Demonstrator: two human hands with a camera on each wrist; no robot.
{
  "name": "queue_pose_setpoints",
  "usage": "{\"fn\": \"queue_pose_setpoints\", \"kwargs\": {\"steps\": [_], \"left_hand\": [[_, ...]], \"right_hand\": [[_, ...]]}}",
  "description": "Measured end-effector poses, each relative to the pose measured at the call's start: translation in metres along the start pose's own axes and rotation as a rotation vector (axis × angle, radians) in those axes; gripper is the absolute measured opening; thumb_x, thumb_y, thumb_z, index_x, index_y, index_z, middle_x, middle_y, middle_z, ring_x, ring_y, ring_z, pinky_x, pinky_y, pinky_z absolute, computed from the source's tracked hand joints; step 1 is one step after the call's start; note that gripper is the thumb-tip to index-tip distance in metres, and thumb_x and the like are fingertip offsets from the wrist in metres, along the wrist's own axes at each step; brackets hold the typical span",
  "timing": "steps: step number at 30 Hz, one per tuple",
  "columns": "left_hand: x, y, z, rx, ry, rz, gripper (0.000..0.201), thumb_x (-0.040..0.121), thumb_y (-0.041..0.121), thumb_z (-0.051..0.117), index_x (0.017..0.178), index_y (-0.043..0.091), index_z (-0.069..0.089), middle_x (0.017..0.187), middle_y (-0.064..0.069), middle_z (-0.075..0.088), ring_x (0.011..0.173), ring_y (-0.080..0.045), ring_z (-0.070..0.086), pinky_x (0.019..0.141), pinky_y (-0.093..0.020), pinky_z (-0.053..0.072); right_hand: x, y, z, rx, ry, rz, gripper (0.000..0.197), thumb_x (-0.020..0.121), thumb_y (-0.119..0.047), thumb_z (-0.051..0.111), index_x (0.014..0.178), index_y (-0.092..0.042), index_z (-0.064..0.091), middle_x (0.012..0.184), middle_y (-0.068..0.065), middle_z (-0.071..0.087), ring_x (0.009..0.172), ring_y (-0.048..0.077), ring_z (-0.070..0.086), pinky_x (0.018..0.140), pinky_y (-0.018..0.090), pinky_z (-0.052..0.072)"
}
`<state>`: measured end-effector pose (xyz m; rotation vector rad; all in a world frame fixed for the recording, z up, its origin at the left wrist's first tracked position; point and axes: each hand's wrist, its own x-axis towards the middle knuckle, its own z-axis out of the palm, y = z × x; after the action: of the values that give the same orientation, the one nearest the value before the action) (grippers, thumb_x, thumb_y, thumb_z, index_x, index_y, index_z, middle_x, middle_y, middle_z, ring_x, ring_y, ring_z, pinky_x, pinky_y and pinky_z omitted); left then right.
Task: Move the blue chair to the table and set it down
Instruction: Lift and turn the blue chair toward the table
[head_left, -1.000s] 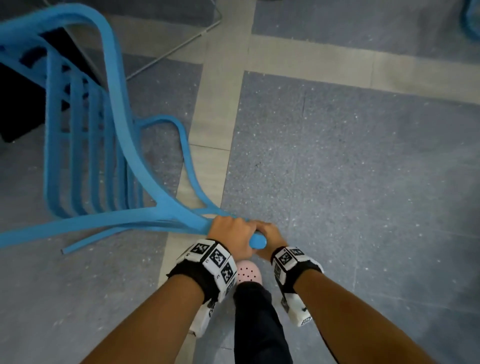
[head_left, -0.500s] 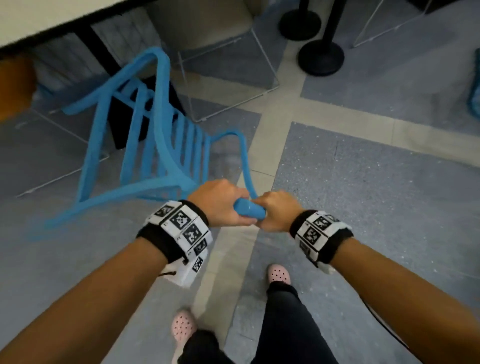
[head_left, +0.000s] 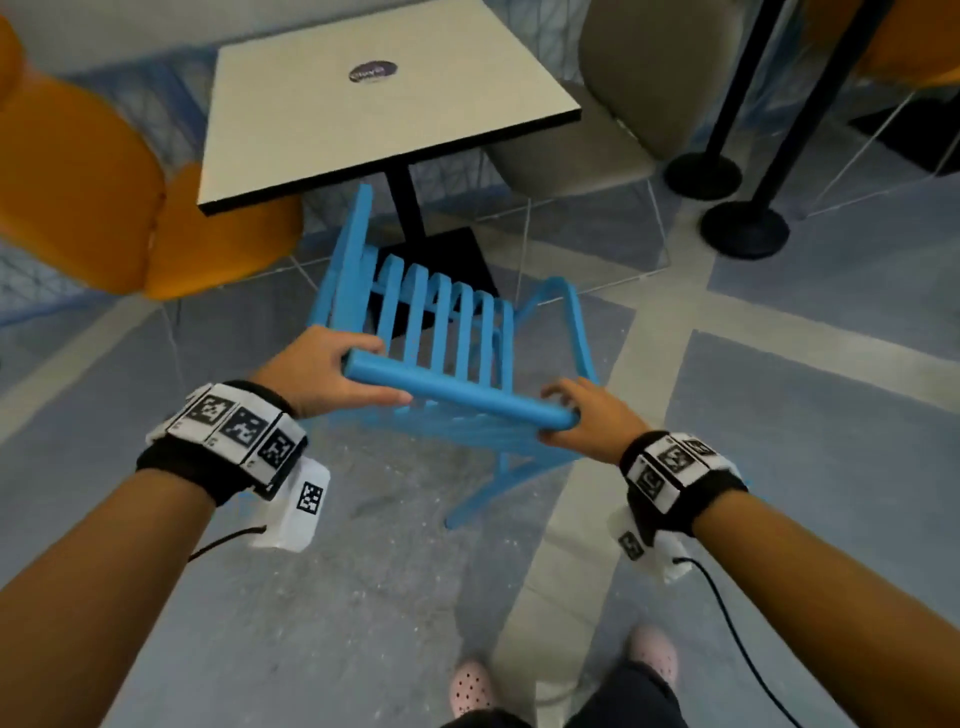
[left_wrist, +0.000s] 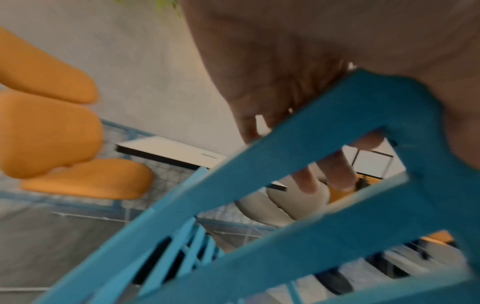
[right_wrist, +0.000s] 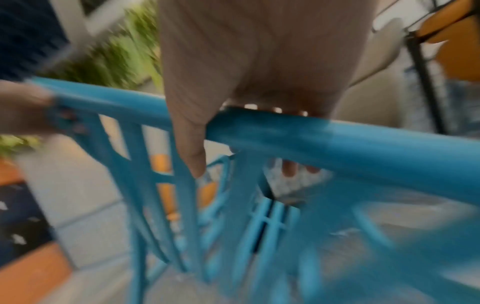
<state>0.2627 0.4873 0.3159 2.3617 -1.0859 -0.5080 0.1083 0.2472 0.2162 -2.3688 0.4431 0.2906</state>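
Observation:
The blue slatted chair (head_left: 447, 332) stands tilted just in front of the cream square table (head_left: 363, 114), its seat toward the table's black pedestal (head_left: 408, 208). My left hand (head_left: 332, 374) grips the left end of the chair's round top rail (head_left: 457, 392). My right hand (head_left: 584, 415) grips the rail's right end. In the left wrist view my left fingers (left_wrist: 335, 172) curl round the blue frame (left_wrist: 285, 164). The right wrist view is blurred; there my right thumb (right_wrist: 192, 156) and fingers wrap the rail (right_wrist: 337, 144). Whether the chair's legs touch the floor is unclear.
Orange chairs (head_left: 78, 197) crowd the table's left side. A beige chair (head_left: 623, 104) on a wire frame stands at its right. Two black post bases (head_left: 743, 228) sit further right. My feet in pink clogs (head_left: 470, 686) are behind the chair.
The chair has swung round and come up to the table. My hands, close together before, now sit apart at the two ends of the top rail.

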Motion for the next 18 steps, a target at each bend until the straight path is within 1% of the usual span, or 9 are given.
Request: {"fn": "queue_pose_setpoints", "kwargs": {"steps": [2,3,5,7,9,11,13,15,18], "left_hand": [[-0.022,-0.032,-0.027,-0.007,0.039,-0.118,0.071,0.038,0.084,0.060,0.070,0.020,0.063,0.061,-0.006,0.061,0.062,-0.013,0.056,0.054,-0.019,0.040],[-0.033,-0.044,-0.039,0.002,0.061,-0.172,0.061,0.041,0.077,0.067,0.071,0.024,0.065,0.062,-0.001,0.063,0.063,-0.013,0.057,0.058,-0.025,0.043],[-0.053,-0.063,-0.061,0.103,0.105,-0.268,0.029,0.056,0.046,0.081,0.074,0.028,0.067,0.065,0.003,0.064,0.067,-0.017,0.058,0.061,-0.029,0.044],[-0.067,-0.082,-0.074,0.302,0.121,-0.281,0.024,0.065,0.021,0.081,0.084,0.015,0.068,0.075,-0.012,0.067,0.072,-0.030,0.058,0.055,-0.031,0.037],[-0.079,-0.105,-0.079,0.441,0.155,-0.336,0.024,0.067,0.010,0.078,0.086,0.002,0.066,0.082,-0.024,0.067,0.076,-0.037,0.060,0.059,-0.032,0.034],[-0.089,-0.135,-0.081,0.490,0.247,-0.454,0.024,0.065,0.002,0.077,0.084,-0.004,0.064,0.085,-0.031,0.065,0.081,-0.043,0.059,0.065,-0.042,0.042],[-0.097,-0.165,-0.083,0.452,0.338,-0.581,0.023,0.064,-0.003,0.076,0.082,-0.007,0.063,0.086,-0.035,0.063,0.083,-0.047,0.058,0.072,-0.049,0.046],[-0.108,-0.191,-0.086,0.431,0.386,-0.665,0.022,0.064,-0.006,0.074,0.083,-0.007,0.064,0.088,-0.037,0.062,0.084,-0.048,0.058,0.076,-0.053,0.048],[-0.125,-0.221,-0.084,0.385,0.401,-0.725,0.022,0.066,-0.006,0.072,0.087,-0.004,0.064,0.091,-0.036,0.063,0.086,-0.048,0.059,0.079,-0.054,0.048]], "right_hand": [[0.005,0.027,0.011,-0.088,-0.024,0.154,0.035,0.078,-0.026,0.069,0.107,-0.009,0.057,0.112,0.020,0.060,0.104,0.033,0.057,0.085,0.037,0.045],[0.008,0.031,0.014,-0.141,-0.049,0.164,0.031,0.079,-0.027,0.068,0.102,-0.008,0.060,0.109,0.021,0.061,0.103,0.035,0.058,0.084,0.037,0.045],[0.019,0.016,0.017,-0.217,-0.130,0.065,0.028,0.082,-0.030,0.065,0.102,-0.011,0.061,0.105,0.020,0.060,0.100,0.035,0.058,0.083,0.038,0.045],[0.031,-0.017,0.023,-0.298,-0.232,-0.058,0.030,0.085,-0.035,0.060,0.108,-0.016,0.059,0.097,0.015,0.054,0.099,0.034,0.057,0.081,0.039,0.045],[0.044,-0.052,0.035,-0.339,-0.294,-0.122,0.033,0.086,-0.040,0.056,0.109,-0.015,0.058,0.094,0.011,0.049,0.098,0.033,0.057,0.078,0.038,0.043],[0.056,-0.083,0.051,-0.343,-0.307,-0.160,0.036,0.087,-0.043,0.054,0.107,-0.014,0.059,0.095,0.010,0.049,0.095,0.032,0.056,0.077,0.039,0.044],[0.064,-0.107,0.068,-0.337,-0.277,-0.190,0.035,0.087,-0.045,0.052,0.104,-0.015,0.061,0.090,0.006,0.045,0.091,0.032,0.056,0.075,0.039,0.044],[0.069,-0.127,0.080,-0.374,-0.245,-0.213,0.034,0.087,-0.044,0.051,0.103,-0.016,0.061,0.091,0.008,0.050,0.091,0.032,0.057,0.076,0.041,0.047],[0.075,-0.146,0.091,-0.433,-0.217,-0.236,0.031,0.088,-0.042,0.051,0.105,-0.017,0.060,0.103,0.011,0.061,0.094,0.032,0.059,0.079,0.043,0.050]]}}
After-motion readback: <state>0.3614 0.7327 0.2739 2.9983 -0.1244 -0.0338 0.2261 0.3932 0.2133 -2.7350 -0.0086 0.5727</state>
